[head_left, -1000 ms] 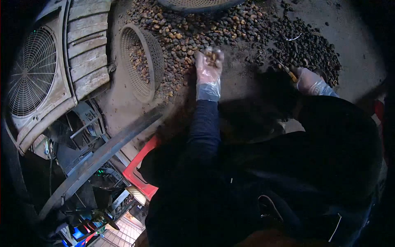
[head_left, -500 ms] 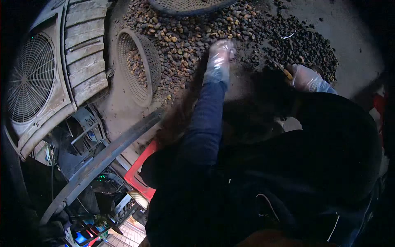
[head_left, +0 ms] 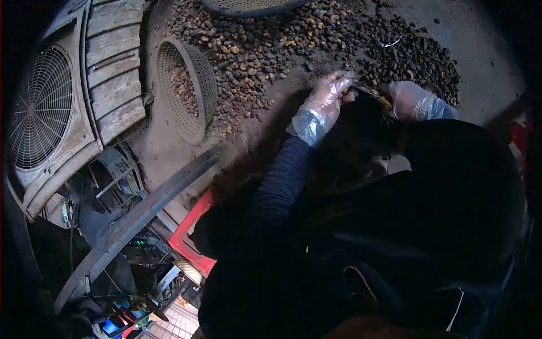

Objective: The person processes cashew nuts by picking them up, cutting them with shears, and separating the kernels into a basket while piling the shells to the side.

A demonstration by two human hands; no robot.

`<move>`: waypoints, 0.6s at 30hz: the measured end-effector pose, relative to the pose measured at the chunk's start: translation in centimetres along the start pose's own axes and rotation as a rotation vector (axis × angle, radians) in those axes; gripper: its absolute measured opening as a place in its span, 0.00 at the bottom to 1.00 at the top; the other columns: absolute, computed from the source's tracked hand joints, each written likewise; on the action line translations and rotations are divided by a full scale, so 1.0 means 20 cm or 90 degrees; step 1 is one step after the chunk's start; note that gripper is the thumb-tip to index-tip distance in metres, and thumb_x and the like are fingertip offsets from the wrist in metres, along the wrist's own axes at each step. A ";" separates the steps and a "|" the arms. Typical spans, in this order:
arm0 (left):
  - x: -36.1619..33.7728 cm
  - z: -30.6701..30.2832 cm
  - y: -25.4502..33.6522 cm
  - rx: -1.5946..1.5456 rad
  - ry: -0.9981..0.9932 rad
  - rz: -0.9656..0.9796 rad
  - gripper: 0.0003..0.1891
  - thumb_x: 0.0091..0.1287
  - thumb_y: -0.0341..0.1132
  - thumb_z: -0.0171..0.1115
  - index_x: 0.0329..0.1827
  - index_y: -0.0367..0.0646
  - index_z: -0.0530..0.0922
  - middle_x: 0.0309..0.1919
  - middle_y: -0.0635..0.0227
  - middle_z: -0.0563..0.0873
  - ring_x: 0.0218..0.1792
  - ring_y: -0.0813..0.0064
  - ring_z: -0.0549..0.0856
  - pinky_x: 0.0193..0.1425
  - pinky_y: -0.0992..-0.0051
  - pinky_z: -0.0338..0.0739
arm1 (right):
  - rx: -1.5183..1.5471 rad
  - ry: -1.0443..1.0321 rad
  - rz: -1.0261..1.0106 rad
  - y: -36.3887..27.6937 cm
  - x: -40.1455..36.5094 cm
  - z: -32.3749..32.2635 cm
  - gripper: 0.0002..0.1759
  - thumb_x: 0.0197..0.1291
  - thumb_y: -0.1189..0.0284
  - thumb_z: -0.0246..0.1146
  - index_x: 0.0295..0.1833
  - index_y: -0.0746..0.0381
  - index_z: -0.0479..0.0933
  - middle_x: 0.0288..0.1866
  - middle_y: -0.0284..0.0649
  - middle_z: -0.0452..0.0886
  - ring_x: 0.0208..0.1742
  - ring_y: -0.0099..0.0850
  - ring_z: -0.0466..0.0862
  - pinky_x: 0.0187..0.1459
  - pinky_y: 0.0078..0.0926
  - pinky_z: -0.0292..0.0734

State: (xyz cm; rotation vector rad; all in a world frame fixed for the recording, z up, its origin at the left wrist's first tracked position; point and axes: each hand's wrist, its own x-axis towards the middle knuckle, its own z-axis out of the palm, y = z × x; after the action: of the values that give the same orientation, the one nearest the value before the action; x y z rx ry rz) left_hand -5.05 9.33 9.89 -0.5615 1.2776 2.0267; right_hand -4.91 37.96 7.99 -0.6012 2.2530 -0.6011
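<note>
My left hand [head_left: 327,100], in a clear plastic glove, has its fingers pinched together at the tip of a tool; what it holds there is too small to make out. My right hand [head_left: 411,100], also gloved, is closed round the yellow-orange handle [head_left: 385,103] of that metal tool [head_left: 365,88], whose blade points left. Beyond my left hand lies a wide heap of brown nuts [head_left: 248,53]. Darker pieces [head_left: 415,56] form a second heap just past my right hand.
A tilted mesh basket [head_left: 204,85] with some nuts in it stands left of the heap. Another basket [head_left: 254,7] is at the top edge. Also at left are a fan unit [head_left: 42,107], a curved metal bar [head_left: 141,217] and a red frame [head_left: 189,234].
My left hand has moved right and toward me, from the edge of the brown nuts to the tool's tip. My right hand has shifted slightly left, still round the handle.
</note>
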 end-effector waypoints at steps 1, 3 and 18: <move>0.00 0.00 0.00 0.015 -0.004 0.002 0.15 0.85 0.34 0.62 0.69 0.40 0.81 0.59 0.70 0.87 0.56 0.79 0.86 0.60 0.73 0.87 | -0.006 0.022 -0.016 -0.02 -0.01 -0.01 0.25 0.60 0.64 0.77 0.59 0.65 0.82 0.47 0.53 0.89 0.50 0.51 0.91 0.53 0.46 0.88; -0.05 0.06 0.03 0.014 0.010 0.014 0.16 0.82 0.36 0.66 0.67 0.40 0.81 0.58 0.71 0.87 0.56 0.78 0.85 0.58 0.71 0.87 | -0.022 -0.024 0.025 -0.10 -0.02 -0.10 0.27 0.61 0.65 0.76 0.64 0.62 0.82 0.49 0.53 0.90 0.52 0.51 0.91 0.56 0.46 0.87; -0.03 0.15 -0.01 0.117 0.019 -0.002 0.12 0.79 0.34 0.69 0.59 0.39 0.83 0.52 0.70 0.89 0.53 0.77 0.87 0.57 0.72 0.85 | -0.103 -0.040 0.011 -0.06 -0.03 0.00 0.23 0.63 0.61 0.73 0.61 0.57 0.85 0.46 0.55 0.90 0.50 0.57 0.90 0.52 0.51 0.86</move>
State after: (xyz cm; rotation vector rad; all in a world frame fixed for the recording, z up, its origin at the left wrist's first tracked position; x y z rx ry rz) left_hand -4.54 11.90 11.48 -0.5078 1.4625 1.8798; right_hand -4.22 37.36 8.91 -0.6698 2.2587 -0.3876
